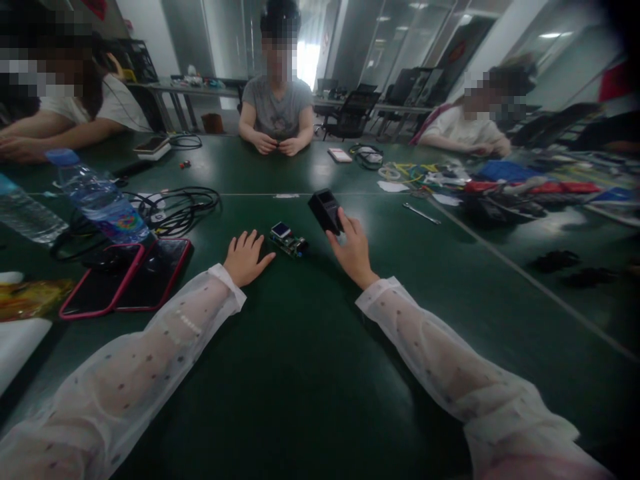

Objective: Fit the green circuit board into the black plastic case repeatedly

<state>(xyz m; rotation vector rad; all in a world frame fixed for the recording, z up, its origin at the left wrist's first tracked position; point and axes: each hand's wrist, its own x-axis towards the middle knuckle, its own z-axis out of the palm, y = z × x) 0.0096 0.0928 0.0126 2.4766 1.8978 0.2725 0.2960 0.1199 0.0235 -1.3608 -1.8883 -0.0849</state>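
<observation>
My left hand [245, 259] lies flat on the green table [300, 373], its fingers spread and nothing in it. Just right of its fingertips is a small circuit board [289, 241] with a little screen at its left end. My right hand [354, 250] grips the near end of a black plastic case [326, 212], thumb on the left side and fingers on the right. The case is box-shaped, with a rectangular window or recess near its far end. It is tilted, and whether it touches the table I cannot tell.
At left are two red-edged phones [153, 277], water bottles [100, 197] and coiled black cables [187, 207]. A wrench [421, 213] lies to the right, before a heap of cables and tools [530, 190]. A person [277, 107] sits opposite, with others at both sides.
</observation>
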